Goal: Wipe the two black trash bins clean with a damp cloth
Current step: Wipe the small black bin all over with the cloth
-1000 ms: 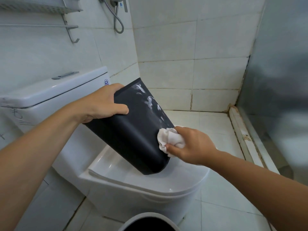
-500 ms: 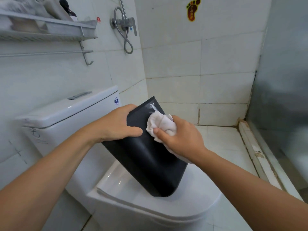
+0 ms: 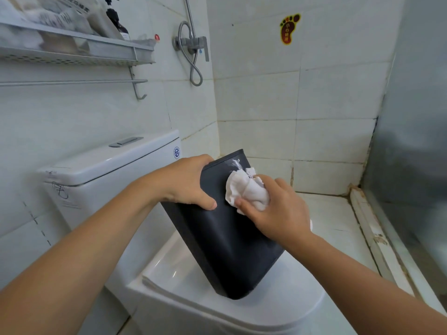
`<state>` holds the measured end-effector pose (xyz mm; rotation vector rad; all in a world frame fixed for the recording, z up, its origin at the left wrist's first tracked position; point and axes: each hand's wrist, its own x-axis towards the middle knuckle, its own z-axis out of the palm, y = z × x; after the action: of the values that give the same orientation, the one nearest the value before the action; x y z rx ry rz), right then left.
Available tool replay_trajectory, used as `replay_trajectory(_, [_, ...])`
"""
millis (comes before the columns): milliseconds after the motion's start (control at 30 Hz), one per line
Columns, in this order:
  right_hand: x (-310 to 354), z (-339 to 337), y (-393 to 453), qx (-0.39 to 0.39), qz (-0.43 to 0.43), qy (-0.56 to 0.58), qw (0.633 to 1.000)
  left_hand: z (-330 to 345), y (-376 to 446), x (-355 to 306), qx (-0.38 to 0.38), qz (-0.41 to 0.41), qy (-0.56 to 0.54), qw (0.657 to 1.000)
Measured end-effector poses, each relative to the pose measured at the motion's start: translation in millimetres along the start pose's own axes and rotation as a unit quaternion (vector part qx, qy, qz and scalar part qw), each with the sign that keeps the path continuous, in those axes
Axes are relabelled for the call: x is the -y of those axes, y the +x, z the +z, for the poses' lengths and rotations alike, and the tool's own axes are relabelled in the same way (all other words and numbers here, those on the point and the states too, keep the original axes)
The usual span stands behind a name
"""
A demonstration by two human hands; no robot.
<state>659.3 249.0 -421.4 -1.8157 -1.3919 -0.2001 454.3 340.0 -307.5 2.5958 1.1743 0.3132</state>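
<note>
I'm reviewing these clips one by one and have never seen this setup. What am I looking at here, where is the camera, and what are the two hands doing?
There is no machine: a person wears a camera on the head, looking down at their own bare hands in a tiled bathroom. The left hand grips the upper edge of a black trash bin, which stands tilted on the closed toilet lid. The right hand holds a bunched white cloth pressed against the bin's side, just below a whitish smear. Behind are the toilet tank, a wall shelf with bottles, and a shower valve.
</note>
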Motion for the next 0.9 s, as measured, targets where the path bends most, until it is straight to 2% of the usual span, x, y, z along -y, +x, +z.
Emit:
replay_trajectory(100, [-2,5,-2,-0.003,-0.007,-0.012,1.000,5,4,-6,-0.020,-0.018,0.047,0.999])
replay_trajectory(233, [-5,11,-6,-0.013,-0.035,-0.024,0.999,7,9,-7,-0.039,-0.022,0.167,0.985])
replay_trajectory(400, [-10,19,-12,-0.058,-0.079,-0.045,0.994,13,9,-3,-0.066,-0.012,0.136,0.988])
replay_trajectory(700, [-9,3,-2,-0.023,-0.124,-0.019,0.992,15,8,-5,-0.072,0.035,0.121,0.989])
replay_trajectory(900, [6,-21,42,-0.044,-0.031,0.016,0.998,16,6,-16,-0.069,0.052,0.159,0.983])
